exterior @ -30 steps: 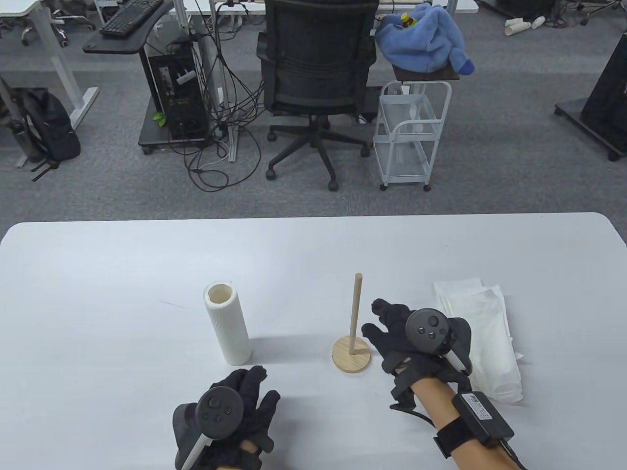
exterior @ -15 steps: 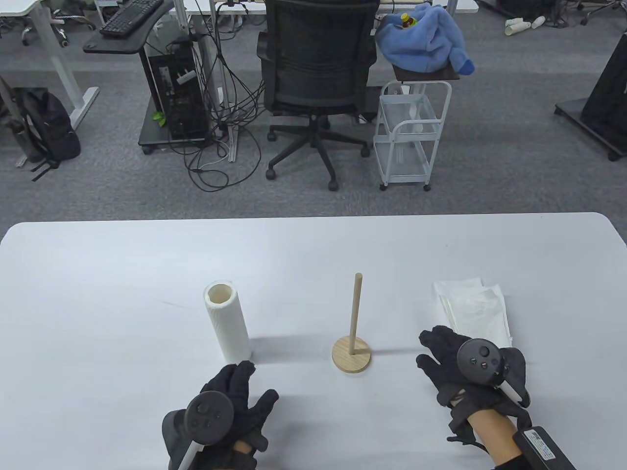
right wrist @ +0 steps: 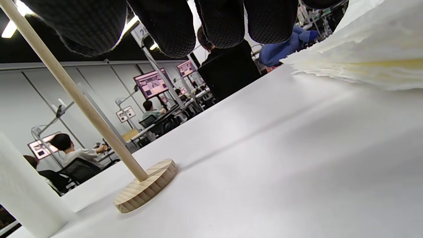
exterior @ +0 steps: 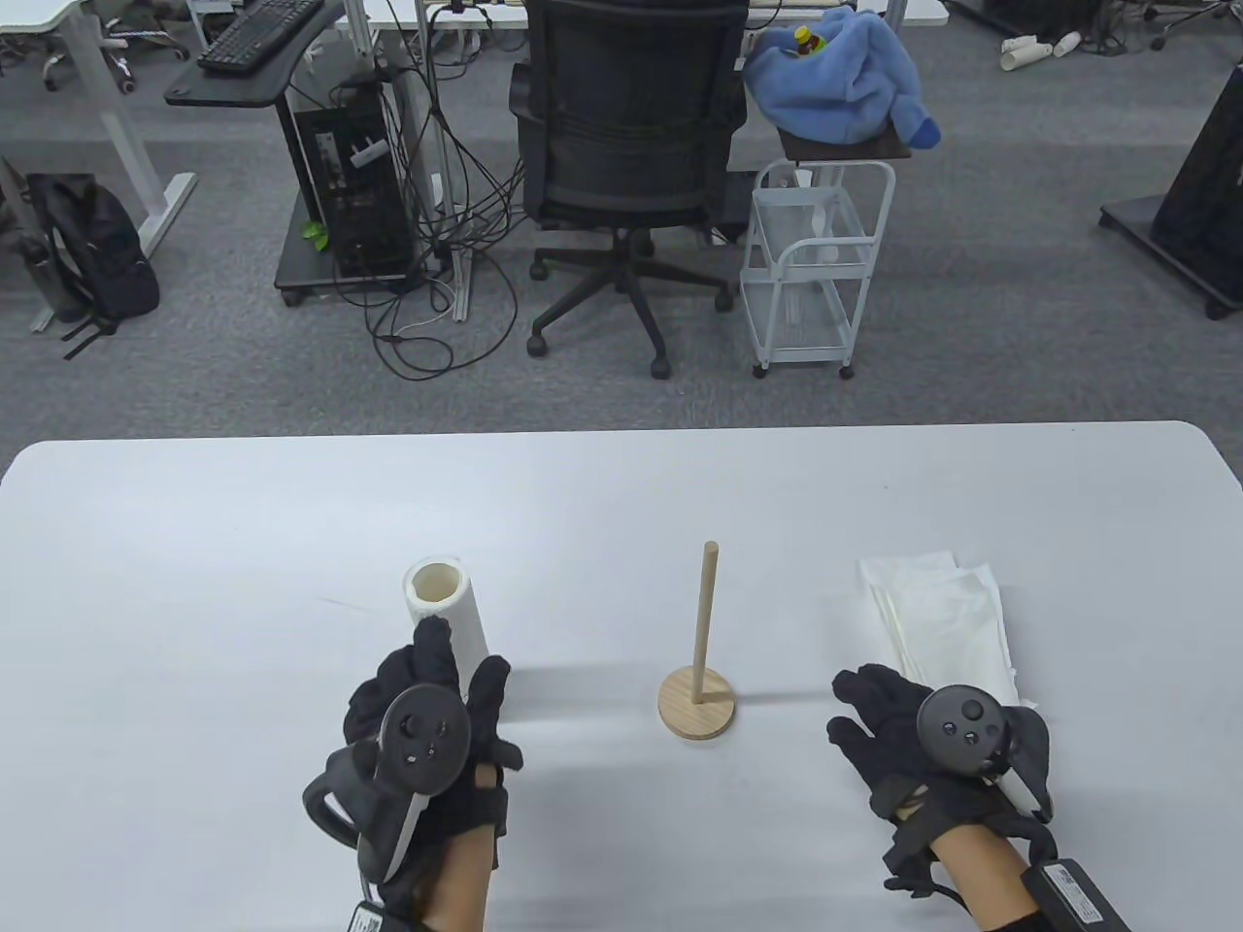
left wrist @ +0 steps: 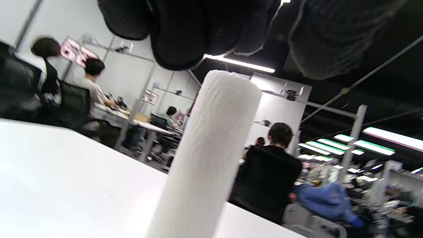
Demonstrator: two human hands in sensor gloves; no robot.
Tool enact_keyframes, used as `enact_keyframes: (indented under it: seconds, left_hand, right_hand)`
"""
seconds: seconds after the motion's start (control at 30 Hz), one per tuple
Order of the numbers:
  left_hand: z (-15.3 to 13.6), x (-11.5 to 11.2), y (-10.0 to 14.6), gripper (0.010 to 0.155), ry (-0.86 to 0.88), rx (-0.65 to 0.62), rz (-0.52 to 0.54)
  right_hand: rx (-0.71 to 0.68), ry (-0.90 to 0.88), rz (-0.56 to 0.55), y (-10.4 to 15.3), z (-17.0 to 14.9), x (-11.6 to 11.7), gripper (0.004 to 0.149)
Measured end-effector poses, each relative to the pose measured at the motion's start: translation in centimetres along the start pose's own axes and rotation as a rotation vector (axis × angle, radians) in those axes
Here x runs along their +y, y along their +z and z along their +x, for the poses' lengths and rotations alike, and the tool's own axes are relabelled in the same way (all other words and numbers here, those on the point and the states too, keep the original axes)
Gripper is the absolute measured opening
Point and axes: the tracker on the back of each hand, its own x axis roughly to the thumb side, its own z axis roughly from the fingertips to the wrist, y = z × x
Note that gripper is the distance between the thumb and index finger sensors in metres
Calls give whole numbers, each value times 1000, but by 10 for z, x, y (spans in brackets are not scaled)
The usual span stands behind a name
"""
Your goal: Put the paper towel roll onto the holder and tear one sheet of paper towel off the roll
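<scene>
**Hands at the roll, holder bare**

Both hands wear black sensor gloves, each with one dark tracker strapped to its back. At lower left of the table view the left hand [exterior: 427, 723] reaches up to the paper towel roll [exterior: 449, 614], its spread fingers lying against the near lower side of the roll; whether they actually close round it cannot be told from above. In the left wrist view the fingers [left wrist: 178, 36] hang loosely above the roll's top with a gap between, so no firm hold shows. The right hand [exterior: 932, 743] rests at lower right, fingers relaxed and spread, holding nothing, its far edge just beside the stack of loose paper towels [exterior: 947, 621].

One roll stands upright on the white worktop [exterior: 194, 582], left of centre, its hollow core open at the top. One wooden holder [exterior: 697, 704], a round base with a single upright dowel, stands at centre, well apart from the roll and carrying nothing. One flat stack of white sheets lies to its right.

No brand or label on the roll, holder or sheets can be read. A small box strapped to the right forearm [exterior: 1073, 893] bears a white label, too small to make out.
</scene>
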Motion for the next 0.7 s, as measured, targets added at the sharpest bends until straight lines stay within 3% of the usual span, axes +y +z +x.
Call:
enact_keyframes:
  seconds: [0.3, 0.7]
  left_hand:
    - [23, -16, -42, 64, -197, 85, 6]
    - [22, -20, -47, 41, -221, 71, 6]
  right_hand:
    - [15, -36, 22, 0, -2, 1, 60]
    - [21, -62, 19, 0, -3, -1, 60]
